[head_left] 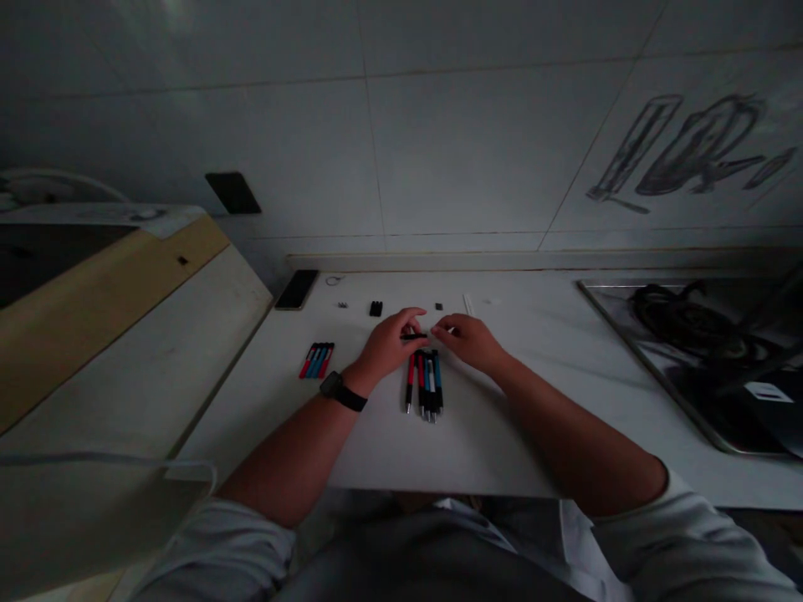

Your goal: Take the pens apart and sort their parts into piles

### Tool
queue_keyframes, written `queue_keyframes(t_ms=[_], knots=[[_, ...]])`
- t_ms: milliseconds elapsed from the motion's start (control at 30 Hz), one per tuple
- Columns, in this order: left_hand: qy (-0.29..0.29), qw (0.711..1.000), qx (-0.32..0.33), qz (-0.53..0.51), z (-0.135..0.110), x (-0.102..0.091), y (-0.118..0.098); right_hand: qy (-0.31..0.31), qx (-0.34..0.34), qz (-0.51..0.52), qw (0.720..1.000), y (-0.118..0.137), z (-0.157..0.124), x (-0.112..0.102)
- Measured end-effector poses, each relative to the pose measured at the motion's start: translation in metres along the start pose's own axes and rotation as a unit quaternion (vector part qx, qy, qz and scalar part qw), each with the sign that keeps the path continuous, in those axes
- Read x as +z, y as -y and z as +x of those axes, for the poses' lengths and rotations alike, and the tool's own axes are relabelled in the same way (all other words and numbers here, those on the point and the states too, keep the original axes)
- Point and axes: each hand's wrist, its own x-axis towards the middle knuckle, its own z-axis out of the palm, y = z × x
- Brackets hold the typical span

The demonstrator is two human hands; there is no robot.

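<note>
Both my hands meet over a white counter (514, 401). My left hand (390, 344), with a black watch on its wrist, pinches a small black pen part (414, 336) at the fingertips. My right hand (470, 341) is closed at the other end of that part, with a thin pale piece in its fingers. Just below the hands lies a row of several assembled pens (425, 383), red, blue and black. A second small group of red and blue pen barrels (317, 360) lies to the left.
A black phone (297, 289) lies at the counter's back left. Small black parts (375, 308) and a white stick (467, 303) sit near the wall. A metal sink (703, 351) with black cables is on the right. A wooden-edged cabinet (125, 301) stands left.
</note>
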Motion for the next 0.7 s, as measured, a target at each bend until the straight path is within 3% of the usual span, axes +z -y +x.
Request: queue_keyframes(t_ms=[100,233,433,700], knots=[[0.000,0.997,0.045,0.065,-0.001,-0.001,-0.006,0.048,-0.001,0.067,0.997,0.001,-0.010,0.015],[-0.007,0.993,0.076,0.095,0.000,-0.003,-0.007,0.050,0.013,0.136,0.989,-0.003,-0.008,0.022],[-0.033,0.997,0.040,0.058,0.001,-0.011,0.002,-0.024,0.042,0.177,0.983,-0.021,0.000,0.013],[-0.020,0.998,0.034,0.056,0.004,-0.012,0.005,-0.004,0.044,0.198,0.979,-0.022,0.000,0.014]])
